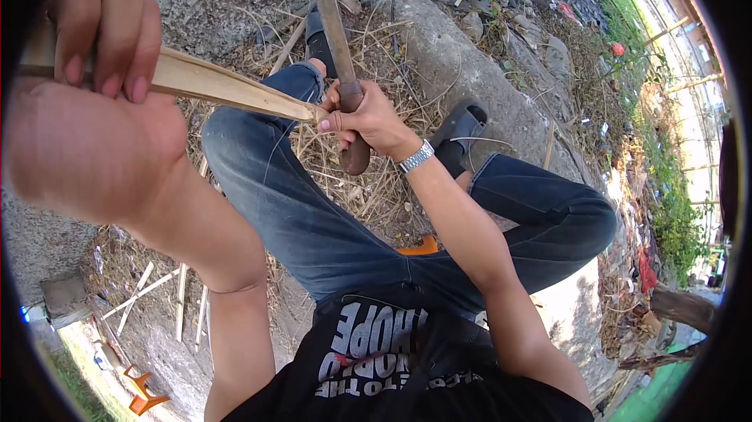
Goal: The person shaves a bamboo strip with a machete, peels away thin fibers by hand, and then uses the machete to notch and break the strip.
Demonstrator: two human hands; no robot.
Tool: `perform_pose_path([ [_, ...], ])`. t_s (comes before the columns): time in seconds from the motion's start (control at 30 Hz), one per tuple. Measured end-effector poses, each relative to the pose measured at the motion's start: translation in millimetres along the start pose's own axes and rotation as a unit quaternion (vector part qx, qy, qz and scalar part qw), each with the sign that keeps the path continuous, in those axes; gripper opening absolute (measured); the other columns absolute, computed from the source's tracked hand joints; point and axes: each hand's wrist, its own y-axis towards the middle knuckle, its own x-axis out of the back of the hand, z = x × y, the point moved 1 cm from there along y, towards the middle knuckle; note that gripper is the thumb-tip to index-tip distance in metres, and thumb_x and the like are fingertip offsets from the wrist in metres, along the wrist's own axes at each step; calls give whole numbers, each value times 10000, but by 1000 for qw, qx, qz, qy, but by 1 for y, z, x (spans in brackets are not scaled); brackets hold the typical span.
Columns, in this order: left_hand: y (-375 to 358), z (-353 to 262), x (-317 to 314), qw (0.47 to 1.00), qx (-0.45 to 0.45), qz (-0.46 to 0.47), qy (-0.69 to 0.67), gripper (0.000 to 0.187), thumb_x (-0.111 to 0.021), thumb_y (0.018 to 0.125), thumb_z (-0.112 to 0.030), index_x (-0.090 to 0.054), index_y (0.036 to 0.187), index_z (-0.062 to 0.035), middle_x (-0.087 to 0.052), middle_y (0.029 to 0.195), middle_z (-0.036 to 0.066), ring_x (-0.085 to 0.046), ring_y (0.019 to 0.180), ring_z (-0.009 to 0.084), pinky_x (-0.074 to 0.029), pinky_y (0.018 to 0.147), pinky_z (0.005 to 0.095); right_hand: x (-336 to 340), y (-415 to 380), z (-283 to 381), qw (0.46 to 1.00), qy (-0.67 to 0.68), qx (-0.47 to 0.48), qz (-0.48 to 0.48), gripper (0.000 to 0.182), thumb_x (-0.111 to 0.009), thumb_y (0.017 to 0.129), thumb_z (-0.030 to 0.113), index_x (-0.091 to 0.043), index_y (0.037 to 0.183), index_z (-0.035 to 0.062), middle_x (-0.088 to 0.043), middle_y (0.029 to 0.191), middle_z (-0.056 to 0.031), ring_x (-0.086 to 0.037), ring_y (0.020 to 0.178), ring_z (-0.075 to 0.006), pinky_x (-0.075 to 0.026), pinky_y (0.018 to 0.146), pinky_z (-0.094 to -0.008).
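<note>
My left hand (102,101) looms large and slightly blurred at the left, its fingers curled over a pale split bamboo strip (227,86). From there the strip runs right, narrowing to a rough end at the thumb of my right hand (368,118). That hand wears a metal watch and wraps round the brown wooden handle of a long knife (355,159). The knife's narrow grey-brown blade points up and leaves the top of the view. My right thumb presses against the strip's end; how the strip sits against the handle is partly hidden by the fingers.
My bent legs in jeans (313,210) surround ground strewn with dry shavings (376,202). A big grey rock (454,54) lies beyond. An orange object (419,246) sits between my thighs. Loose strips (182,304) lie lower left, near another orange object (143,392). Logs (681,308) are at right.
</note>
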Motion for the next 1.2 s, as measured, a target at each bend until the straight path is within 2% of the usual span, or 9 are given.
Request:
perform_pose_path([
  [0.17,-31,65,-27,974,-79,-107,185,616,-326,1092,-593,-530,945,-31,-286,615,-9,-224,496,85,-188,427,233,8,-3,-17,993,-95,-4,-71,329,-847,868,87,-570,1032,22,-706,965,-94,-574,517,-79,-478,480,-252],
  [0.43,-39,54,12,958,-64,-219,175,637,-372,1049,-621,-574,852,-50,-324,589,7,-252,485,112,-200,434,260,97,-66,-106,930,-242,-33,-275,360,-769,954,309,-605,942,-12,-583,659,-29,-536,441,-129,-418,428,-311],
  [0.53,-34,61,16,952,-43,-251,168,597,-394,1008,-622,-525,817,-72,-317,581,17,-271,493,124,-196,448,261,110,-106,-140,916,-168,-207,-301,370,-736,974,328,-586,862,9,-565,624,-30,-518,428,-130,-420,429,-307],
  [0.67,-21,77,28,943,-59,-269,184,544,-387,1019,-607,-424,818,-103,-303,592,19,-254,495,124,-187,445,275,96,-115,-152,920,-99,-217,-310,468,-599,1051,476,-559,876,44,-533,619,-14,-508,431,-122,-422,411,-289],
  [0.83,-12,83,38,950,-50,-235,199,526,-482,996,-581,-394,806,-98,-298,599,11,-245,495,128,-197,449,280,60,-74,-82,960,-149,38,-234,651,-409,1066,641,-558,896,31,-560,671,-43,-549,486,-135,-439,455,-278],
  [0.93,-10,84,43,945,-55,-248,204,529,-525,978,-579,-389,808,-97,-292,600,9,-240,495,130,-202,451,282,57,-61,-108,963,-38,128,-232,641,-433,1073,606,-567,817,34,-578,628,-35,-575,491,-121,-421,449,-274],
  [1.03,-7,86,44,940,-60,-247,228,489,-407,1015,-567,-419,851,-106,-311,599,17,-258,480,123,-207,448,270,136,-96,-281,952,-170,-11,-253,684,-416,1044,672,-579,887,26,-571,695,-74,-568,546,-171,-466,521,-328],
  [1.1,-5,89,63,948,-59,-234,205,515,-382,1032,-589,-419,853,-108,-310,600,17,-257,486,123,-209,454,267,192,-138,-362,799,-435,-297,-290,707,-410,1035,696,-567,823,40,-534,638,-55,-529,510,-177,-451,489,-357],
  [1.2,-1,92,64,949,-55,-240,198,527,-312,1066,-571,-414,835,-108,-302,601,15,-241,494,126,-190,448,267,170,-141,-324,820,-267,-400,-312,720,-393,1036,705,-541,771,52,-486,586,-44,-492,469,-185,-435,458,-384],
])
